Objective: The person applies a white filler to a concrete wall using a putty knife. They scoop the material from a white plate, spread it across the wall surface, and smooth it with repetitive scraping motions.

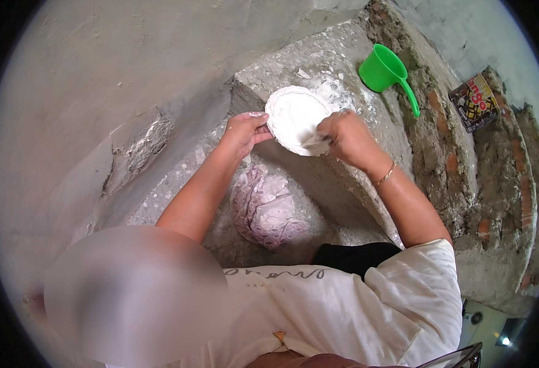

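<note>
My left hand [243, 132] grips the left rim of a round, shallow white dish [280, 92] between thumb and fingers. White paste or plaster coats the inside and crusts its uneven edge. Over the dish's right side my right hand [350, 140] is closed round a small, thin greyish tool [312, 141], its tip against the white paste. The tool's exact kind is blurred and partly hidden by the fingers. Below the dish lies a crumpled, purple-patterned bag or cloth [266, 208] with white powder on it.
A green dipper [381, 69] with a long handle stands on the rough concrete ledge [331, 46], beside scattered white powder. Farther right, a dark printed box or tin [475, 103] sits on brick-and-mortar steps [447, 159]. A plastered wall [98, 80] rises on the left.
</note>
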Available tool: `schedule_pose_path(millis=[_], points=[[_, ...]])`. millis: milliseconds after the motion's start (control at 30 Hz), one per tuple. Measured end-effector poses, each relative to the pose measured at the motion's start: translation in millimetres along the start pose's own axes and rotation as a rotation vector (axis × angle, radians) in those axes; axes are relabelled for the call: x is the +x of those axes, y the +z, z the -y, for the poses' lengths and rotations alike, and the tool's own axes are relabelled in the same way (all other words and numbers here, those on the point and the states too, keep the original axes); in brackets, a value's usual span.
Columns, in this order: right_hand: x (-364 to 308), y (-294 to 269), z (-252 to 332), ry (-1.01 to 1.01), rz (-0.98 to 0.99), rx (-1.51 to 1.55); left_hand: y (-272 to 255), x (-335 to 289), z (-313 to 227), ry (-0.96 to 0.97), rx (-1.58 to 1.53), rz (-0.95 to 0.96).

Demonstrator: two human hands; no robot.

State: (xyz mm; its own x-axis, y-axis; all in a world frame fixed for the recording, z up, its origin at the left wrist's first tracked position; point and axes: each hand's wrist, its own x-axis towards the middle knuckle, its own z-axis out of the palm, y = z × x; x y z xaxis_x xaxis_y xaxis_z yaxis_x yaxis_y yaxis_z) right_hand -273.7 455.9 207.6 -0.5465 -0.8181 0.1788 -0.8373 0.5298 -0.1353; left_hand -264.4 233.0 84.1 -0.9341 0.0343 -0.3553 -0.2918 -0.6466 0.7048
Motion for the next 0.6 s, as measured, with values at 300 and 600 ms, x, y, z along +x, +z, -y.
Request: schedule_pose_path(millis=[300, 600], points=[[20.6, 5.4, -42.6, 0.434, 0.088, -0.227, 21.6, -7.1, -4.7, -0.015, 0.090, 0.041], [29.1, -4.1, -38.9, 0.585, -0.130, -0.059, 27.3, -13.6, -8.7, 0.028, 0.162, 0.105]])
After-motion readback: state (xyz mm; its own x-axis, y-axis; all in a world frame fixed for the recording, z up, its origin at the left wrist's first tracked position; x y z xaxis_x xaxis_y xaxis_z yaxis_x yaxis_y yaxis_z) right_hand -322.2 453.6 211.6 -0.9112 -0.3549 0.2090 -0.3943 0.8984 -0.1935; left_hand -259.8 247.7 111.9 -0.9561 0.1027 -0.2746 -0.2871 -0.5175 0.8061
